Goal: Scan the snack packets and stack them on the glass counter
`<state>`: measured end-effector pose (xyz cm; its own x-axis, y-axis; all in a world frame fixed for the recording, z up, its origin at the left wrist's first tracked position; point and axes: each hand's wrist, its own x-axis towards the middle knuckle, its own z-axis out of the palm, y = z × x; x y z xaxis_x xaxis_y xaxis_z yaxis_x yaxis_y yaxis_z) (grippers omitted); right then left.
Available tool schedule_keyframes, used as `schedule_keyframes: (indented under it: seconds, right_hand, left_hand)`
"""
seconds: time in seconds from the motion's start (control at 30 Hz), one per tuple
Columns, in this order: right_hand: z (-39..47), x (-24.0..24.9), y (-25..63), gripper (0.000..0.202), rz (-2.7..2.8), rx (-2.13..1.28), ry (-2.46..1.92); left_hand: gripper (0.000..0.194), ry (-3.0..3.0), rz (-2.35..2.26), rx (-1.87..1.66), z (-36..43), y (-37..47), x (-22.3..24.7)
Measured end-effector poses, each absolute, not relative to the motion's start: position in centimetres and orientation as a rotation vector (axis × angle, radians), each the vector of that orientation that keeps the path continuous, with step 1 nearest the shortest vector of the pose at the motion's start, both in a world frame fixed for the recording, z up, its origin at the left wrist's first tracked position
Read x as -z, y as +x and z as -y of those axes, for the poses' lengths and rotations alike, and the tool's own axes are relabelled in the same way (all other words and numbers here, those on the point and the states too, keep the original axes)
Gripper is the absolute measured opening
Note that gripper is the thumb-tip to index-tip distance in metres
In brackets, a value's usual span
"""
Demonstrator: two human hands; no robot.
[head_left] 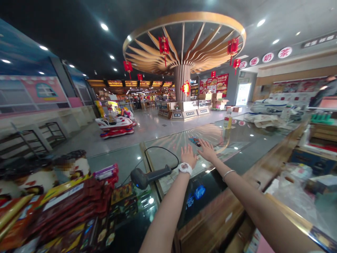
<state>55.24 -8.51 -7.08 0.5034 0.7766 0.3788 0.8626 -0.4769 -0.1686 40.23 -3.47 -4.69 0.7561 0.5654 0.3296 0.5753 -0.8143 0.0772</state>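
My left hand [189, 156], with a white watch [185, 168] on its wrist, is over the glass counter [168, 140] with its fingers spread. Close beside it on the right is my right hand [207, 151], also open, with a silver bangle [228, 174] on that arm. A small blue packet or card [195, 141] lies just past my fingertips; I cannot tell whether the right fingers touch it. To the left of my left hand rests a black barcode scanner [150, 176] with its cable looping behind it.
Chocolate-coloured packets [76, 200] and jars cover the counter's left end. A bottle with a yellow label [227, 121] stands farther along. Plastic-wrapped goods [271, 109] lie at the far right. Beyond the counter are a kiddie ride [116, 123] and a round display stand [184, 109].
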Motion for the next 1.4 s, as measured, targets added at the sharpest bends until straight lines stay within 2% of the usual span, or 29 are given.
schedule_keyframes:
  seconds: [0.33,0.53,0.8,1.03,1.4]
  right_hand:
    - [12.3,2.0,49.5,0.062,1.540,0.535,-2.045]
    - [14.1,1.8,43.1,0.065,1.656,0.482,-1.914]
    - [15.9,2.0,33.7,0.063,1.759,0.365,-1.675]
    - [17.7,3.3,25.8,0.059,1.851,0.237,-1.406]
    - [18.8,5.3,17.2,0.057,1.971,0.172,-1.254]
  left_hand:
    - [0.060,-2.801,0.955,0.684,8.2,33.3,-0.2]
    - [0.057,-2.759,0.981,0.679,11.5,26.5,-1.6]
    - [0.053,-2.674,1.069,0.706,14.0,17.4,-0.5]
    - [0.046,-2.500,1.095,0.910,15.9,9.3,1.3]
    - [0.036,-2.226,1.272,1.221,16.8,-1.7,4.1]
